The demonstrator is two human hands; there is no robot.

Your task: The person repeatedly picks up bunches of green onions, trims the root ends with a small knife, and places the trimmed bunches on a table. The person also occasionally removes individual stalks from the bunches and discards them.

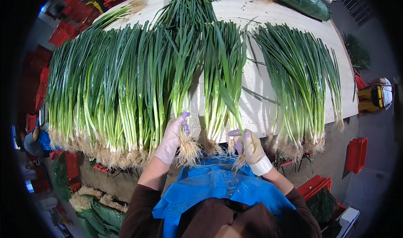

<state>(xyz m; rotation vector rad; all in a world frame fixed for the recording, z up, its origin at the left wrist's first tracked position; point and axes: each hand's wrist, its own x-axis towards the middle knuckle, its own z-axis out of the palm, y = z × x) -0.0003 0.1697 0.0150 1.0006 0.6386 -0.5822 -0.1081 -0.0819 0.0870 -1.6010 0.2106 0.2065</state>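
My left hand (171,137), in a thin glove with purple fingertips, is closed around the lower stems of a small bunch of long green onions (184,90). Its pale roots hang below my fingers. A single green onion stalk (234,107) is held just above its root in my right hand (250,146), gloved alike, and its leaves point away over the table. Between my hands lies a small group of green onions (214,118). A wide row of them (110,96) spreads to the left, and another pile (296,96) lies to the right, roots towards me.
The pale table (346,90) also bears a green-wrapped bundle (305,3) at the far right and more onions (116,16) at the far left. Red crates (356,155) stand around on the floor. Other people (376,94) are at the right, left and far edges. Wrapped bundles (100,214) lie lower left.
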